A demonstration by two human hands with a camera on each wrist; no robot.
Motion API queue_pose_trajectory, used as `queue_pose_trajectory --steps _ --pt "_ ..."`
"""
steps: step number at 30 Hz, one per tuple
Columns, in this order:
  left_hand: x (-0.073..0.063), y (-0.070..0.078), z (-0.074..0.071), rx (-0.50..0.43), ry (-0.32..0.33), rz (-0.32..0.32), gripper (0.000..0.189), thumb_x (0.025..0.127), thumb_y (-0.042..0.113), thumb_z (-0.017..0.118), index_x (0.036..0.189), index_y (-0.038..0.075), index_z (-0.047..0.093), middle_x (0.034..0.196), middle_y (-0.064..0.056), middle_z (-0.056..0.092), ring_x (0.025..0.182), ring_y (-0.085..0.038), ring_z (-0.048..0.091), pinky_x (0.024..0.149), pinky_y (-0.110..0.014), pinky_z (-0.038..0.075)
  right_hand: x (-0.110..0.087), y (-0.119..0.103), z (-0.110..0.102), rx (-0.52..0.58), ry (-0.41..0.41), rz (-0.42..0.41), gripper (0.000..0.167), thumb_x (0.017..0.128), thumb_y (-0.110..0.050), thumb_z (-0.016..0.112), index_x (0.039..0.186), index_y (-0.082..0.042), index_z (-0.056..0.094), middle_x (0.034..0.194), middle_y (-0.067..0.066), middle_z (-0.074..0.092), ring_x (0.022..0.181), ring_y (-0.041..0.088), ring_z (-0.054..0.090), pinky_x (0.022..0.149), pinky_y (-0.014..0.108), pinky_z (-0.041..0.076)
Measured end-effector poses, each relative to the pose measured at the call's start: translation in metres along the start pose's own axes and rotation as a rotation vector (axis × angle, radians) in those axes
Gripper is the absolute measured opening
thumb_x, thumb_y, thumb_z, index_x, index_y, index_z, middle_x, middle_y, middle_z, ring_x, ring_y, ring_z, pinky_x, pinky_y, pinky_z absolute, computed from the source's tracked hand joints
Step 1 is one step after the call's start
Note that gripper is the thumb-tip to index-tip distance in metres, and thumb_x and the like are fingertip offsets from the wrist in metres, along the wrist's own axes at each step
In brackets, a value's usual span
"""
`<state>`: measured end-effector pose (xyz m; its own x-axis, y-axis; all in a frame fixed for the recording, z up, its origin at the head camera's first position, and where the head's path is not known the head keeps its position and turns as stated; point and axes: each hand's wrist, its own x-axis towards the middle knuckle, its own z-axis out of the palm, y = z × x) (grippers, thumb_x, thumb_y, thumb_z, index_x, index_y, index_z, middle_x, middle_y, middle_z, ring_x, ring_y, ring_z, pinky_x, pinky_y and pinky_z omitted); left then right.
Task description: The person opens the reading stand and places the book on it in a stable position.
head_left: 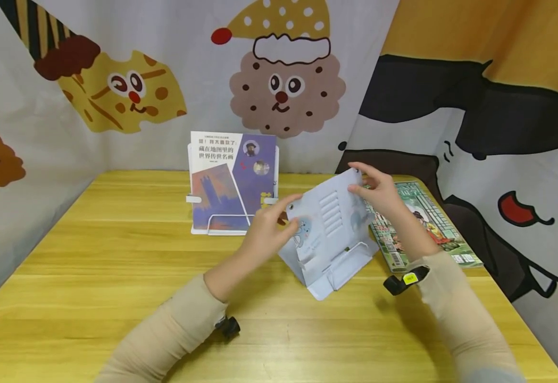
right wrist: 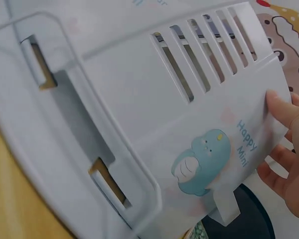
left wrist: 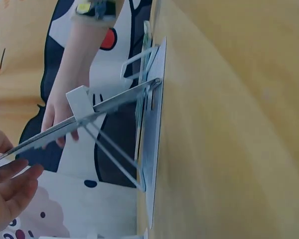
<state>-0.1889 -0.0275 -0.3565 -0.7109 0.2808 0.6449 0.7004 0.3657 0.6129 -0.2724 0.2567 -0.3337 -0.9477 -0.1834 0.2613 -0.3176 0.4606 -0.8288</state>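
A pale blue-white book stand stands half upright on the table, its back panel tilted over a flat base. Slots run through the panel beside a printed blue cartoon animal and the words "Happy Mini". My left hand pinches the panel's left upper corner, thumb in front. At the top right corner my right hand grips the edge between thumb and fingers. In the left wrist view a wire prop links the panel to the base plate, which lies along the tabletop.
Behind on the left, a purple and white book sits on another white stand. A green illustrated magazine lies at the right, close beside the held stand. A cartoon-printed curtain hangs along the wooden table's far side.
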Motion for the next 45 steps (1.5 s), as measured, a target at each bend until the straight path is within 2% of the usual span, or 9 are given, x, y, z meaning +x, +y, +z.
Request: queue_pose_trajectory --steps 5,10,12,16,20,23,28,38,45 --pt "0.008 -0.005 -0.006 0.042 -0.052 -0.020 0.051 0.084 0.003 0.068 0.133 0.009 0.056 0.085 -0.007 0.067 0.068 -0.011 0.059 0.059 -0.020 0.050 -0.015 0.007 -0.008 -0.053 0.050 0.013 0.056 0.086 -0.012 0.072 0.138 -0.024 0.054 0.132 0.005 0.051 0.082 0.012 0.056 0.054 0.024 0.044" --pt "0.019 -0.008 -0.008 0.059 -0.120 -0.072 0.053 0.086 0.006 0.070 0.136 0.012 0.054 0.107 -0.009 0.068 0.073 -0.013 0.061 0.057 -0.021 0.050 -0.021 0.008 -0.012 -0.072 0.073 0.024 0.057 0.086 -0.013 0.072 0.138 -0.025 0.052 0.134 0.005 0.048 0.088 0.012 0.059 0.059 0.028 0.050" --pt "0.024 -0.009 -0.008 0.071 -0.145 -0.093 0.053 0.087 0.008 0.070 0.137 0.014 0.053 0.100 -0.007 0.069 0.072 -0.012 0.061 0.056 -0.022 0.050 -0.021 0.009 -0.014 -0.073 0.089 0.018 0.057 0.086 -0.013 0.072 0.138 -0.023 0.052 0.132 0.006 0.047 0.087 0.013 0.059 0.060 0.028 0.050" --pt "0.034 -0.016 -0.006 0.117 -0.154 -0.106 0.052 0.090 0.010 0.066 0.139 0.016 0.051 0.071 -0.002 0.064 0.060 -0.010 0.057 0.051 -0.023 0.046 -0.020 0.010 -0.014 -0.047 0.110 0.018 0.057 0.087 -0.011 0.071 0.139 -0.020 0.051 0.129 0.007 0.046 0.084 0.014 0.058 0.058 0.027 0.051" --pt "0.043 -0.027 -0.004 0.186 -0.130 -0.101 0.053 0.091 0.009 0.063 0.141 0.020 0.048 0.052 0.000 0.049 0.045 -0.011 0.045 0.043 -0.025 0.037 -0.014 0.013 -0.010 -0.035 0.127 0.004 0.057 0.088 -0.012 0.070 0.140 -0.020 0.049 0.131 0.008 0.046 0.087 0.015 0.059 0.059 0.025 0.051" --pt "0.050 -0.036 -0.002 0.224 -0.154 -0.135 0.061 0.091 0.011 0.064 0.146 0.025 0.039 0.048 -0.001 0.042 0.040 -0.012 0.038 0.039 -0.027 0.033 -0.007 0.016 -0.005 -0.034 0.152 -0.005 0.058 0.089 -0.012 0.069 0.141 -0.021 0.047 0.130 0.011 0.049 0.088 0.017 0.060 0.060 0.024 0.050" --pt "0.062 -0.052 0.001 0.260 -0.205 -0.229 0.073 0.093 0.017 0.064 0.151 0.035 0.023 0.049 -0.003 0.042 0.039 -0.013 0.037 0.038 -0.026 0.035 0.007 0.024 0.003 -0.006 0.192 -0.008 0.058 0.089 -0.013 0.068 0.142 -0.022 0.046 0.121 0.017 0.057 0.091 0.018 0.058 0.065 0.022 0.050" --pt "0.084 -0.068 0.011 0.293 -0.208 -0.325 0.075 0.095 0.018 0.061 0.152 0.041 0.018 0.056 -0.006 0.047 0.045 -0.017 0.043 0.043 -0.030 0.040 0.030 0.033 0.007 0.016 0.230 -0.015 0.058 0.090 -0.011 0.066 0.142 -0.023 0.045 0.113 0.020 0.058 0.091 0.018 0.058 0.068 0.023 0.049" --pt "0.092 -0.071 0.017 0.314 -0.186 -0.367 0.075 0.096 0.019 0.060 0.151 0.044 0.016 0.060 -0.006 0.049 0.047 -0.018 0.043 0.045 -0.031 0.041 0.042 0.039 0.005 0.007 0.215 0.035 0.059 0.091 -0.016 0.065 0.145 -0.024 0.041 0.123 0.021 0.057 0.102 0.027 0.058 0.079 0.038 0.049"
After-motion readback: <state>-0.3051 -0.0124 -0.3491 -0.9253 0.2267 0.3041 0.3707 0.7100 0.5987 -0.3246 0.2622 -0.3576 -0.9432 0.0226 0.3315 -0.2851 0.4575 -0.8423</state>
